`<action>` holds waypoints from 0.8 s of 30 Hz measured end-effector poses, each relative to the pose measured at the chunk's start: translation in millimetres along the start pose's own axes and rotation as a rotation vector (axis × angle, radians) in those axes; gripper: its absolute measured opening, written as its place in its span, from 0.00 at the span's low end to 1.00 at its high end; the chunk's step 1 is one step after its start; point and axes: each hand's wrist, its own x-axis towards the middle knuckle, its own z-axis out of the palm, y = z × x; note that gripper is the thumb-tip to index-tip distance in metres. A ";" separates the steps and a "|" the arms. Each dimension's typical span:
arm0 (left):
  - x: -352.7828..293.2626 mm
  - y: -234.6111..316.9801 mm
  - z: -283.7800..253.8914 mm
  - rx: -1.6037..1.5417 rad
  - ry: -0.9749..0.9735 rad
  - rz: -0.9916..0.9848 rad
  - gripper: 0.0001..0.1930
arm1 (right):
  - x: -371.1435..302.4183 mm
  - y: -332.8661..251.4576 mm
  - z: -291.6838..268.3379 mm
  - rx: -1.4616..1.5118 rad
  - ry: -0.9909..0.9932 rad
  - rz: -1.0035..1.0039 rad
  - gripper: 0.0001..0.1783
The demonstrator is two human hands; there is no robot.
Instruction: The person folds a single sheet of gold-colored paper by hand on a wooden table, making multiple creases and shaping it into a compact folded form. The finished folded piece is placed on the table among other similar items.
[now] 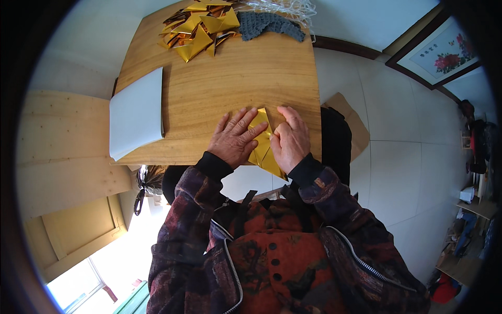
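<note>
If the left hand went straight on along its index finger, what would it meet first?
The gold paper, on which the left hand's index fingertip seems to rest; just past it in that line lies the right hand. Heights are hard to judge from this one view.

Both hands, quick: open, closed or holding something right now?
Left hand: open, fingers spread on the folded gold paper.
Right hand: partly curled at the paper; whether it holds it can't be told.
</note>
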 end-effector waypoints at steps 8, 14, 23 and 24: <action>-0.4 0.5 -0.3 0.008 0.002 0.004 0.26 | 1.2 -1.2 0.0 -0.017 0.001 0.007 0.06; 0.2 -0.5 1.1 0.061 0.012 0.012 0.26 | 0.8 0.0 2.2 0.038 0.032 0.027 0.07; 0.0 -5.7 11.7 0.068 0.099 0.026 0.24 | -5.5 6.1 -5.4 0.075 -0.076 -0.207 0.26; 0.2 -6.3 12.1 0.068 0.086 0.020 0.24 | -6.4 6.6 -6.6 0.035 -0.130 -0.251 0.30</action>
